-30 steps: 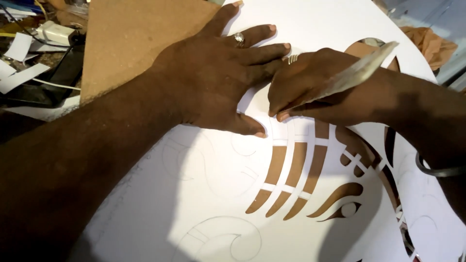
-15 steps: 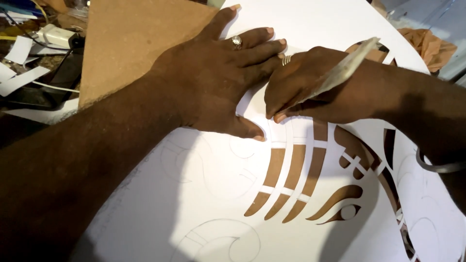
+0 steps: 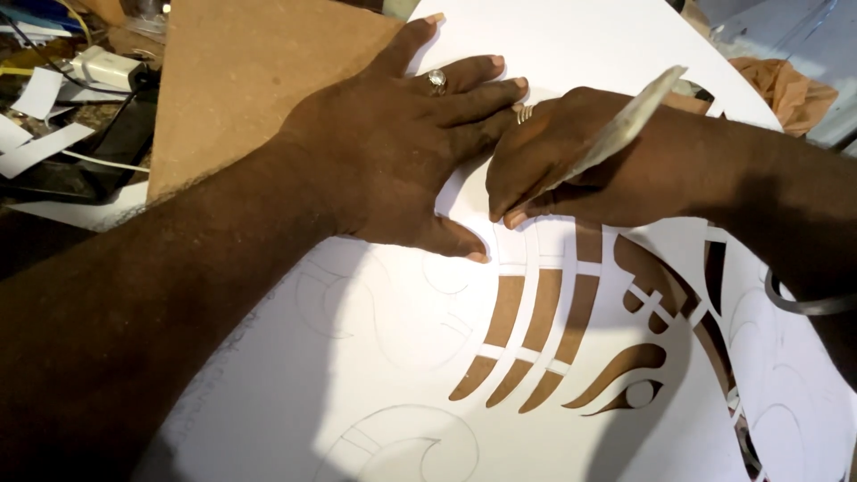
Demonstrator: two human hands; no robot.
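Observation:
A large white paper sheet (image 3: 571, 54) with pencilled curves and cut-out shapes lies on a brown board (image 3: 259, 80). My left hand (image 3: 402, 143) lies flat on the sheet with fingers spread, a ring on one finger, pressing the paper down. Right beside it, my right hand (image 3: 580, 170) grips a pale, tape-wrapped cutting knife (image 3: 625, 125), its tip hidden under the fingers at the paper, just above the cut-out stripes (image 3: 536, 330). A bangle (image 3: 803, 303) hangs on my right wrist.
At the far left lie paper scraps (image 3: 36, 147), a white charger with cables (image 3: 107, 67) and a dark flat object (image 3: 89, 161). Crumpled brown paper (image 3: 786, 85) sits at the top right.
Both hands stay in place on the sheet. The right hand with the knife has shifted very slightly; the view has moved a little.

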